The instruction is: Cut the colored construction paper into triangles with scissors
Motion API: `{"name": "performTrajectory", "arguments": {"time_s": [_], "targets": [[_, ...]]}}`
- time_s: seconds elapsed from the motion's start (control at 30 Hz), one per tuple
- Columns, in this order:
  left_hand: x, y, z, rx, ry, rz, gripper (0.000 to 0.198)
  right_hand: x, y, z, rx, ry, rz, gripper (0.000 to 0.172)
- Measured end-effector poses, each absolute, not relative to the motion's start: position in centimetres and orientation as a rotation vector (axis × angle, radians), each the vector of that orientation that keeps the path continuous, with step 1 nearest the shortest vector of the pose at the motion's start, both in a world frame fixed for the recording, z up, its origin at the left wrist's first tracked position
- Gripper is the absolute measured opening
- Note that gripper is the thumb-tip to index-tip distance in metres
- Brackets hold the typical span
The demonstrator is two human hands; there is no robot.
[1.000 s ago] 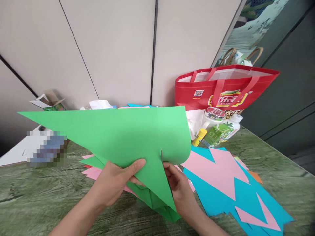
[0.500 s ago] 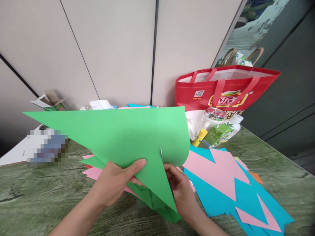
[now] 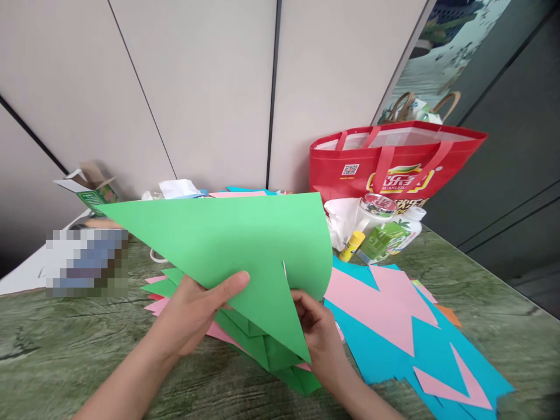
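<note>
A large green sheet of paper [image 3: 227, 239] is held up over the table, curved over at its right edge and with a short slit near its lower middle. My left hand [image 3: 196, 312] pinches its lower edge, thumb lying on the front. My right hand [image 3: 317, 335] grips the sheet's lower right part from behind. Folded green pieces [image 3: 280, 361] lie under the hands on pink paper [image 3: 157, 304].
Blue and pink cut paper scraps [image 3: 394, 326] cover the green table [image 3: 65, 350] at the right. Behind them stand a red shopping bag [image 3: 394, 166], a yellow glue stick [image 3: 352, 245], a white jar and a green-labelled bottle [image 3: 389, 236]. An open carton [image 3: 90, 186] sits far left.
The green sheet has swung rightward, its long left tip drawing in toward the middle. My left hand shifted slightly left and lower along its edge; the right hand stayed put.
</note>
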State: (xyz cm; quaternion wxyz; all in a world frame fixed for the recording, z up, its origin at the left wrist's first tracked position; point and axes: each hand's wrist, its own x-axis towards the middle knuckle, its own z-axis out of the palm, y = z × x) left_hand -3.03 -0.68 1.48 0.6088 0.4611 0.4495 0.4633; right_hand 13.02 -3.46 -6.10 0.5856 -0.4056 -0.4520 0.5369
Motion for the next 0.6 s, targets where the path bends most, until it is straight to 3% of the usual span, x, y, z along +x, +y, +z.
{"name": "performTrajectory", "arguments": {"time_s": [0.27, 0.6], "targets": [[-3.6, 0.1, 1.4, 1.122, 1.163, 1.122, 0.062, 13.1, -3.6, -6.5, -0.874, -1.088, 1.291, 0.028], [-3.6, -0.2, 0.7, 1.222, 1.219, 1.028, 0.052, 13.3, -3.7, -5.6, -0.801, -1.064, 1.320, 0.032]]}}
